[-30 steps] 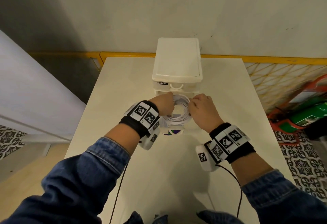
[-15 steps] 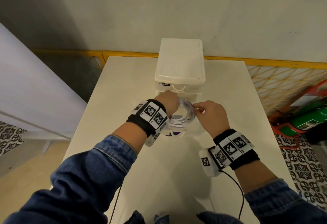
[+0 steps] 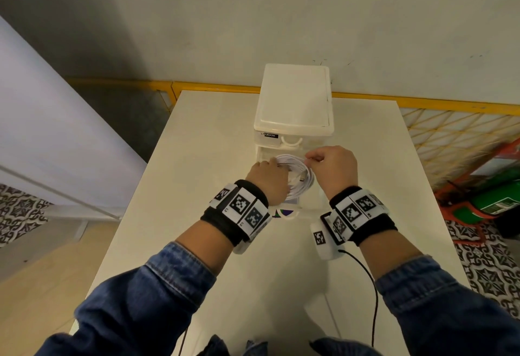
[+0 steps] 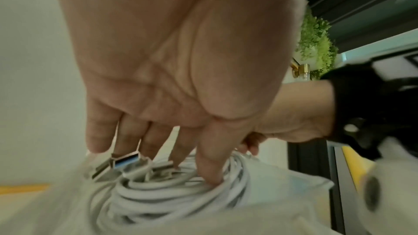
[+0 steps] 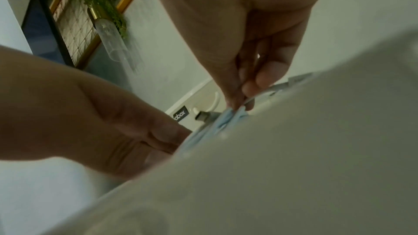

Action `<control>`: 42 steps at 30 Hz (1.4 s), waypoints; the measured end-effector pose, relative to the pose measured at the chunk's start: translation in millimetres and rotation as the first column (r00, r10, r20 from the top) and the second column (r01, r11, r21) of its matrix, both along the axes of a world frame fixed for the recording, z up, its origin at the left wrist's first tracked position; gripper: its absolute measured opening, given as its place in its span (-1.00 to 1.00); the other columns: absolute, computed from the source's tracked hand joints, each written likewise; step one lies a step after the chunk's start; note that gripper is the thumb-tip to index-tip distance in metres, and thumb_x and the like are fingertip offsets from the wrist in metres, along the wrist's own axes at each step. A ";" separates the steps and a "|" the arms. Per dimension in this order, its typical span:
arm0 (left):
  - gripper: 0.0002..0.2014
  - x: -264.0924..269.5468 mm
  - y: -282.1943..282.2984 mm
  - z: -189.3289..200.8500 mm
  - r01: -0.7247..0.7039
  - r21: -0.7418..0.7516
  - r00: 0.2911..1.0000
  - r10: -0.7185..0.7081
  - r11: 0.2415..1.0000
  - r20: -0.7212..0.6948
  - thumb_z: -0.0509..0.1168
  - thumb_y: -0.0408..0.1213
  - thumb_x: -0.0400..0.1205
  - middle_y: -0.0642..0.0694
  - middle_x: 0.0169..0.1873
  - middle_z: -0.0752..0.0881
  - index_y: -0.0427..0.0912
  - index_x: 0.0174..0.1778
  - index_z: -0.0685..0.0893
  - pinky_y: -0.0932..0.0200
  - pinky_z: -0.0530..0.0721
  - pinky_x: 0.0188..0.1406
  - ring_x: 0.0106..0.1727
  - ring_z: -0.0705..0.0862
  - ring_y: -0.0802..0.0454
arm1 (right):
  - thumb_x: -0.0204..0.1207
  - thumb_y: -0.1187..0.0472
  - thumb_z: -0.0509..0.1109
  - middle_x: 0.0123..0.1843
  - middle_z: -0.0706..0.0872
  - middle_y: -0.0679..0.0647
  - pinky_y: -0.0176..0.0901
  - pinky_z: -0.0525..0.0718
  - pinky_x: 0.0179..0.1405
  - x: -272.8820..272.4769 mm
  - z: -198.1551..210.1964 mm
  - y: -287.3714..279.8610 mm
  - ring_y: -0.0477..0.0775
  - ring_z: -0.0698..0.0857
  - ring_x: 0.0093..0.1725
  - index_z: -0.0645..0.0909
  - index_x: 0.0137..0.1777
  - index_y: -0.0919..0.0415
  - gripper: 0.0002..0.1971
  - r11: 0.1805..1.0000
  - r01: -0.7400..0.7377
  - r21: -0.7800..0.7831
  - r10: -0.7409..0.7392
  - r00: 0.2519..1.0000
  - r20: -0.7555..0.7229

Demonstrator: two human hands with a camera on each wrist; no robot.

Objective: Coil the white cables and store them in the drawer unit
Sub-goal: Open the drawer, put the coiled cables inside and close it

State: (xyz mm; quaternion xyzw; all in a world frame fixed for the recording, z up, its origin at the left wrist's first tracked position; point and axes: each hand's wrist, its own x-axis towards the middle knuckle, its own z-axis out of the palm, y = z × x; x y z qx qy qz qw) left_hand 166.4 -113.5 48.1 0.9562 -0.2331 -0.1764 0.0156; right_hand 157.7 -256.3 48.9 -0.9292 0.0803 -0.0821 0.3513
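Note:
The white drawer unit (image 3: 294,102) stands at the table's far edge with a lower drawer (image 3: 319,201) pulled out toward me. A coil of white cables (image 3: 302,184) lies inside that drawer. My left hand (image 3: 267,178) reaches in from the left, its fingers (image 4: 208,167) straight and pressing down on the coil (image 4: 158,199) beside a metal USB plug (image 4: 122,162). My right hand (image 3: 332,167) is over the coil's far right side and pinches a cable strand (image 5: 251,98) between thumb and fingertips (image 5: 260,79). The drawer's front wall blocks most of the right wrist view.
The white table (image 3: 197,158) has bare surface left and right of the unit. A yellow rail (image 3: 422,102) runs behind the table against the wall. A green and orange object (image 3: 501,198) sits on the patterned floor to the right.
My right hand has shifted from the coil's right edge to its far side and now pinches a strand. My left hand has stayed pressed on the coil in the drawer.

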 end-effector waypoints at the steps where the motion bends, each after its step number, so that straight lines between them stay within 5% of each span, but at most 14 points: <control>1: -0.49 -1.4 -0.7 -1.9 -0.015 -0.025 1.000 0.016 1.000 0.011 0.14 -0.10 0.66 -0.31 0.46 0.39 -0.25 0.51 0.36 -0.07 0.45 0.33 0.37 0.48 -0.29 | 0.39 0.25 0.45 -0.04 0.84 0.19 -0.11 0.65 0.06 2.0 0.1 1.7 0.17 0.76 0.02 0.79 -0.05 0.24 -0.83 1.000 -0.008 -0.008 0.008 1.000 0.003; 9: -0.37 -5.2 -0.8 -4.8 -0.031 -0.100 0.999 0.033 0.995 0.026 0.21 -0.12 0.63 -0.34 0.47 0.36 -0.17 0.58 0.16 -0.11 0.46 0.33 0.39 0.44 -0.34 | 0.45 0.22 0.41 -0.03 0.85 0.11 -0.10 0.66 0.06 3.6 8.8 6.3 0.14 0.76 0.01 0.78 -0.03 0.16 -0.84 0.992 -0.083 -0.100 0.086 0.996 0.022; 17: -0.46 -4.3 -3.4 -1.0 -0.019 0.000 0.998 0.019 1.000 0.055 0.17 -0.06 0.65 -0.32 0.38 0.43 -0.28 0.49 0.33 -0.04 0.55 0.11 0.24 0.56 -0.30 | 0.47 0.30 0.39 0.04 0.82 0.22 -0.02 0.64 0.17 6.7 4.8 3.6 0.22 0.73 0.09 0.75 0.04 0.27 -0.81 0.982 -0.104 -0.154 0.090 0.991 -0.095; 21: -0.46 -2.6 -2.3 0.3 -0.004 0.025 0.998 0.002 1.000 0.055 0.13 -0.05 0.66 -0.31 0.36 0.44 -0.29 0.50 0.32 -0.03 0.56 0.07 0.20 0.58 -0.28 | 0.43 0.40 0.32 -0.08 0.82 0.26 0.01 0.67 0.00 0.0 5.4 -2.5 0.27 0.73 -0.03 0.78 -0.08 0.29 -0.80 0.971 -0.165 -0.175 0.147 0.983 -0.111; 24: -0.46 -2.8 -2.6 1.5 0.010 0.020 0.999 -0.011 1.000 0.051 0.14 -0.03 0.65 -0.30 0.36 0.45 -0.17 0.53 0.30 -0.04 0.53 0.07 0.20 0.58 -0.29 | 0.48 0.37 0.24 -0.13 0.77 0.22 -0.02 0.56 -0.14 -5.5 3.5 -3.0 0.28 0.64 -0.04 0.79 -0.05 0.17 -0.72 0.905 -0.255 -0.340 0.218 0.965 -0.146; 29: -0.46 0.2 -6.9 3.0 -0.012 0.002 1.000 0.012 1.000 -0.026 0.16 -0.08 0.65 -0.32 0.41 0.40 -0.16 0.54 0.29 -0.07 0.49 0.28 0.32 0.48 -0.31 | 0.57 0.23 0.17 0.10 0.62 0.21 0.09 0.43 0.11 -17.2 -4.9 -9.9 0.29 0.48 0.18 0.65 0.23 0.08 -0.68 0.846 -0.287 -0.448 0.242 0.957 -0.157; 32: -0.43 2.5 -8.0 0.8 -0.029 -0.073 0.997 0.024 0.997 -0.074 0.19 -0.10 0.63 -0.35 0.44 0.38 -0.19 0.55 0.27 -0.07 0.42 0.40 0.42 0.40 -0.32 | 0.53 0.19 0.28 0.04 0.62 0.25 0.15 0.49 0.02 -26.3 -15.0 -12.6 0.34 0.54 0.09 0.63 0.23 0.15 -0.71 0.840 -0.241 -0.486 0.249 0.967 -0.050; 36: -0.39 3.7 -5.3 -4.0 -0.096 -0.184 0.988 0.070 0.978 -0.139 0.23 -0.14 0.61 -0.32 0.50 0.32 -0.16 0.58 0.24 -0.05 0.34 0.48 0.52 0.29 -0.27 | 0.40 0.38 0.35 0.22 0.64 0.30 0.21 0.58 0.07 -29.4 -30.4 -14.2 0.40 0.59 0.20 0.59 0.26 0.23 -0.60 0.841 -0.236 -0.486 0.264 0.964 -0.012; 38: -0.38 4.2 -3.1 -4.2 -0.119 -0.226 0.985 0.086 0.967 -0.152 0.25 -0.13 0.59 -0.30 0.50 0.32 -0.13 0.58 0.26 -0.04 0.33 0.50 0.53 0.29 -0.25 | 0.38 0.45 0.24 0.30 0.63 0.34 0.22 0.60 0.20 -30.4 -32.6 -14.1 0.39 0.60 0.27 0.58 0.29 0.30 -0.56 0.858 -0.288 -0.425 0.338 0.940 0.044; 42: -0.40 5.2 0.5 -5.6 -0.148 -0.282 0.981 0.104 0.948 -0.164 0.31 -0.10 0.55 -0.30 0.41 0.42 -0.15 0.51 0.37 -0.05 0.38 0.45 0.47 0.35 -0.24 | 0.46 0.25 -0.03 0.39 0.60 0.22 0.18 0.51 0.43 -39.1 -38.0 -20.5 0.23 0.54 0.42 0.54 0.36 0.24 -0.49 0.847 -0.420 -0.327 0.467 0.881 0.078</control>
